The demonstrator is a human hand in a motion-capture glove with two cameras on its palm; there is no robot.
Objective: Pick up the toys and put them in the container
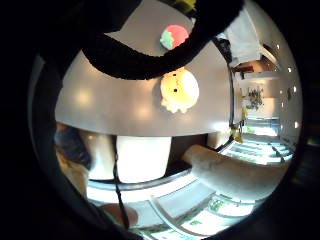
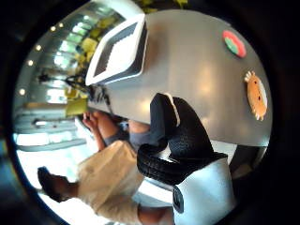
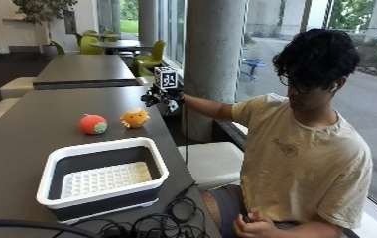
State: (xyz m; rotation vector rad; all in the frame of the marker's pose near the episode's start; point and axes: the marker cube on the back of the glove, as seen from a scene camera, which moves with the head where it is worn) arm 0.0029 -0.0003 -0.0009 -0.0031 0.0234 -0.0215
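Two toys lie on the dark table: a round red and green plush and, to its right, a small orange plush. The same red and green plush and orange plush show in both palm views, lying on the table at a distance. My gloved right hand hovers in the air just right of and above the orange plush, fingers loosely curled, holding nothing. The white-rimmed dark container stands nearer the front edge, with only a white perforated insert inside.
Black cables lie on the table in front of the container. The person's bare left hand rests in their lap. A concrete column rises behind the table's right edge, and white stools stand beside it.
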